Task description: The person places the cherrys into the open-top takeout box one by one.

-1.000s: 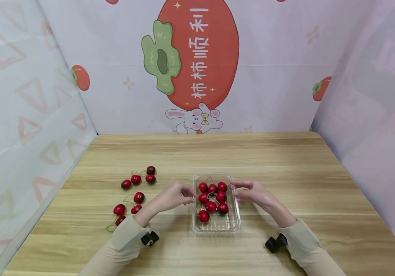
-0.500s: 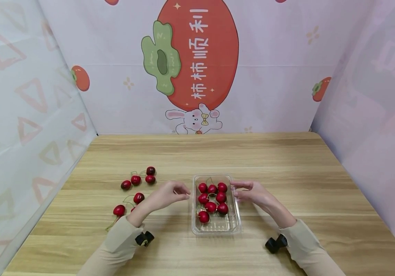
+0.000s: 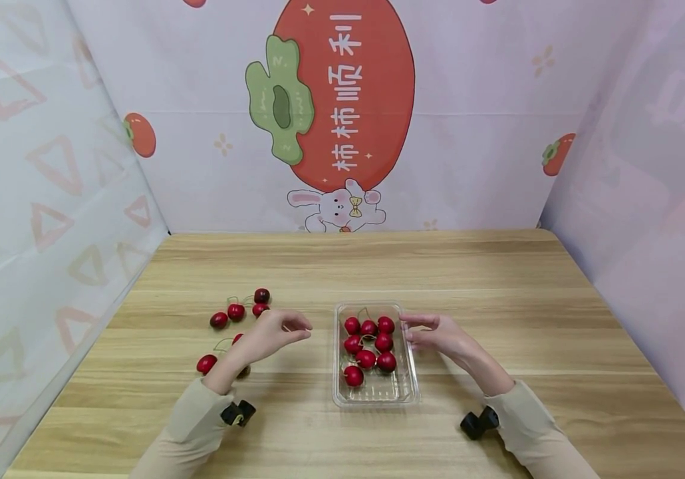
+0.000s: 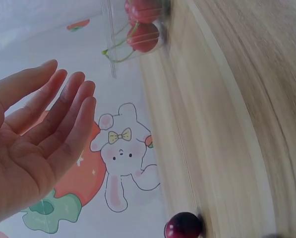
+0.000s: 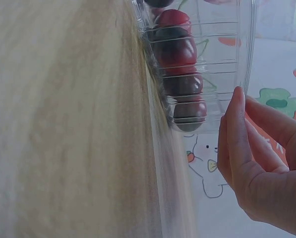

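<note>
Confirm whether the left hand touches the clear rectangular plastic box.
Apart. Head view: a strip of light-brown wooden tabletop shows between the left hand and the box.

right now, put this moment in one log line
clear tray: cherries inside; left hand: empty, above table; right hand: touching tray's right rim; loose cherries: left of tray

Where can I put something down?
The pale wooden table is bare between the clear plastic rectangular box and the white printed backdrop, and right of the right hand. It's crowded left, with round red cherries by the left hand.
</note>
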Demonstrator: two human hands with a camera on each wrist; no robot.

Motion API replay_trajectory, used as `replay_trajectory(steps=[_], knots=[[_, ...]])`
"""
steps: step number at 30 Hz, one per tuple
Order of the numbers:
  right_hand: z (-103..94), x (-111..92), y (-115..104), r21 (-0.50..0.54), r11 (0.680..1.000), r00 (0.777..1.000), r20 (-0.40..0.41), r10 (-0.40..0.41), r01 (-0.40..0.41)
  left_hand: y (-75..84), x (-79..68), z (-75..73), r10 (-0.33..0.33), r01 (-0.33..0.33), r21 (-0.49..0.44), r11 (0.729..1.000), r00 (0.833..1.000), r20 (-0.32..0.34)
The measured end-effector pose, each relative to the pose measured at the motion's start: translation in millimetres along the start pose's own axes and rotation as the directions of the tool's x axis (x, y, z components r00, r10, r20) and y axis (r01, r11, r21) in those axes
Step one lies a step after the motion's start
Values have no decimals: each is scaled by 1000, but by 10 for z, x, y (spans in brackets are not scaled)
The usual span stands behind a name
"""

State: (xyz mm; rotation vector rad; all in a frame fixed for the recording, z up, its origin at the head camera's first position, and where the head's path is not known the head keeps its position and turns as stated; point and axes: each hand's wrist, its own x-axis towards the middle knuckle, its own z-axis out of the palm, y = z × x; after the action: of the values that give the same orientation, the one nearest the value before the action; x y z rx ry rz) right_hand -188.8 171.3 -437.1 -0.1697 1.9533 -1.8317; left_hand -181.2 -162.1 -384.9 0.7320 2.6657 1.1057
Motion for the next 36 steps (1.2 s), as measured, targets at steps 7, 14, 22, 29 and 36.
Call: replay_trajectory(steps=[7,14,22,29,36], knots=[[4,-4,-9,-2,1000,1000,-7,5,-5,-50,-50,-65,-27,28,31,999,999,-32],[7,-6,-15,-6,1000,1000,-12,8,-8,-95,-119,-135,-37,38,21,999,998,-51],[5,-11,-11,-9,1000,1000,-16,18,-18,-205,-205,-201,-65,67,31,997,995,-71],[9,-10,-15,-3,1000,1000,-18,21,-21,-292,-288,-249,-124,125,14,992,989,-87],[7,-8,-13,-8,1000,1000,-17,24,-24,-367,-384,-331,-143,143,-7,990,983,-117]])
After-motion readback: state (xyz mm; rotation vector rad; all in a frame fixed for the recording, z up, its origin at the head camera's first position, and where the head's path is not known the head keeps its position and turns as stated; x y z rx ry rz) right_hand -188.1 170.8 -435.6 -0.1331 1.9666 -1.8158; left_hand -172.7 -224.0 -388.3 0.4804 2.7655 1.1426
